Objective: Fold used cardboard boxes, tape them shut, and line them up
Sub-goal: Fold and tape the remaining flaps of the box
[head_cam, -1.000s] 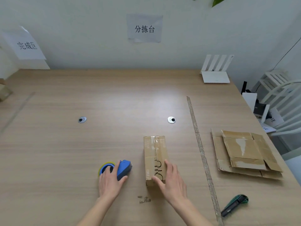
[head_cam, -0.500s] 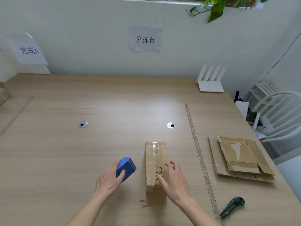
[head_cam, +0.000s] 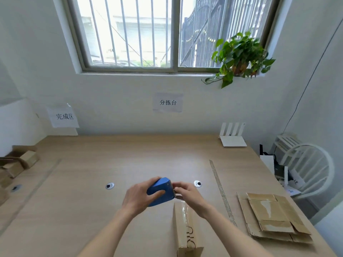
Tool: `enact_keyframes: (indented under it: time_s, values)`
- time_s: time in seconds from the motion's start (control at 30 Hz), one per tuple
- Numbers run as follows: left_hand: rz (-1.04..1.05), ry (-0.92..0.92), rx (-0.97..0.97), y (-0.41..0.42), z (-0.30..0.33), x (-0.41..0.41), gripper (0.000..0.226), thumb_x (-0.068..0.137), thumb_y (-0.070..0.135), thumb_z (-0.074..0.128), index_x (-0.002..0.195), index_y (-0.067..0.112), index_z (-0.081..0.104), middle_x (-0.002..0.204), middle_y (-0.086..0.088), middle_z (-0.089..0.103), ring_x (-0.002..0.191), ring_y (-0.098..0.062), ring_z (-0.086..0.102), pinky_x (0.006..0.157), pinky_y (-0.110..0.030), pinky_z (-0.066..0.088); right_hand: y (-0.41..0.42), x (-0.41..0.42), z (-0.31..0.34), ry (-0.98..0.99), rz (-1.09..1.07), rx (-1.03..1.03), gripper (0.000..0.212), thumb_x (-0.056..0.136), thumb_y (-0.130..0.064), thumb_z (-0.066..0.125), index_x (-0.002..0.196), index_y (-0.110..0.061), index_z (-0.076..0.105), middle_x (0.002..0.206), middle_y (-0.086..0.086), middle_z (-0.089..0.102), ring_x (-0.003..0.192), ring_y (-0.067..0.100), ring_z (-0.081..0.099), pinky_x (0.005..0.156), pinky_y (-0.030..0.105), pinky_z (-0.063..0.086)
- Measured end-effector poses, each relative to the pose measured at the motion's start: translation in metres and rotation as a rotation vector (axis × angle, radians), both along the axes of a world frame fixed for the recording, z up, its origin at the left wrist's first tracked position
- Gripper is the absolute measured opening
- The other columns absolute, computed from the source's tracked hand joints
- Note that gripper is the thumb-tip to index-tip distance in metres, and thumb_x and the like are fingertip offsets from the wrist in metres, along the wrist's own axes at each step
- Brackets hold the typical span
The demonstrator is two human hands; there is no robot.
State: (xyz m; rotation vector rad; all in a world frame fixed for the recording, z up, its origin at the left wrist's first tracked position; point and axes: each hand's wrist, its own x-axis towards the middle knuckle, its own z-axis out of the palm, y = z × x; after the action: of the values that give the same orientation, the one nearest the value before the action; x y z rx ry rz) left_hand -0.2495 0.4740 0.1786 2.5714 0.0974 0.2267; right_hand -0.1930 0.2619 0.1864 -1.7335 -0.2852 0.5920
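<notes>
Taping step: left hand (head_cam: 138, 198) grips blue tape dispenser (head_cam: 161, 191); right hand (head_cam: 187, 193) pinches its tape end. Next, probably anchor tape on folded box (head_cam: 187, 230).

White walls, a barred window (head_cam: 148, 32) up top with daylight coming through. Potted green plant (head_cam: 239, 56) on the sill at the right. Two paper signs (head_cam: 168, 102) taped to the back wall (Chinese characters). Long wooden table (head_cam: 130, 160) with round grommet holes (head_cam: 109, 186). White router (head_cam: 233, 136) at the table's far right corner. White chair (head_cam: 308, 169) beside the table on the right, a black cable (head_cam: 304, 89) running up that wall.
</notes>
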Motion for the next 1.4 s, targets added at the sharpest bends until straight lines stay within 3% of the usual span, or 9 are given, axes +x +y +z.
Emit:
enact_keyframes:
  time_s: [0.27, 0.57, 0.8, 1.17, 1.3, 1.4]
  values:
    - [-0.091, -0.085, 0.05, 0.003, 0.059, 0.006, 0.052, 0.085, 0.07, 0.055, 0.133, 0.055, 0.046, 0.11, 0.028, 0.066, 0.087, -0.002, 0.059, 0.071, -0.021, 0.046, -0.004, 0.006, 0.05, -0.039, 0.019, 0.054, 0.032, 0.104, -0.011, 0.044, 0.121, -0.016, 0.071, 0.115, 0.006, 0.075, 0.11, 0.018, 0.069, 0.094, 0.028, 0.055]
    - [-0.158, -0.103, 0.071, 0.002, 0.079, 0.016, 0.054, 0.084, 0.072, 0.054, 0.135, 0.056, 0.045, 0.11, 0.023, 0.069, 0.085, -0.006, 0.061, 0.074, -0.026, 0.051, -0.01, 0.008, 0.065, -0.085, -0.016, 0.101, 0.03, 0.106, -0.025, 0.051, 0.128, -0.013, 0.068, 0.12, 0.009, 0.073, 0.115, 0.023, 0.067, 0.099, 0.034, 0.055]
    - [-0.212, -0.118, 0.095, 0.001, 0.085, 0.018, 0.054, 0.087, 0.068, 0.056, 0.138, 0.051, 0.048, 0.114, 0.022, 0.068, 0.085, -0.006, 0.06, 0.075, -0.023, 0.049, -0.007, 0.003, 0.072, -0.066, 0.015, 0.109, 0.033, 0.109, -0.03, 0.044, 0.132, -0.021, 0.065, 0.124, 0.001, 0.072, 0.118, 0.013, 0.065, 0.099, 0.031, 0.054]
    - [-0.287, -0.093, 0.126, 0.001, 0.078, 0.027, 0.062, 0.082, 0.076, 0.048, 0.138, 0.051, 0.046, 0.118, 0.022, 0.068, 0.089, -0.006, 0.062, 0.076, -0.026, 0.05, -0.011, 0.012, 0.058, -0.091, -0.132, 0.168, 0.022, 0.101, -0.02, 0.062, 0.113, -0.005, 0.074, 0.109, 0.017, 0.075, 0.097, 0.023, 0.072, 0.086, 0.038, 0.061]
    - [-0.267, -0.087, 0.173, -0.006, 0.07, 0.034, 0.058, 0.086, 0.074, 0.049, 0.14, 0.051, 0.046, 0.119, 0.021, 0.068, 0.093, -0.008, 0.062, 0.073, -0.024, 0.045, -0.019, 0.022, 0.047, -0.096, -0.203, 0.103, 0.018, 0.1, -0.019, 0.064, 0.104, -0.004, 0.073, 0.102, 0.019, 0.075, 0.094, 0.029, 0.074, 0.087, 0.042, 0.061]
    - [-0.243, -0.072, 0.22, -0.011, 0.062, 0.036, 0.054, 0.089, 0.072, 0.047, 0.139, 0.051, 0.045, 0.117, 0.021, 0.068, 0.092, -0.008, 0.062, 0.071, -0.025, 0.043, -0.025, 0.026, 0.037, -0.148, -0.223, -0.006, 0.015, 0.099, -0.018, 0.063, 0.101, -0.006, 0.073, 0.096, 0.014, 0.076, 0.092, 0.026, 0.074, 0.08, 0.034, 0.062]
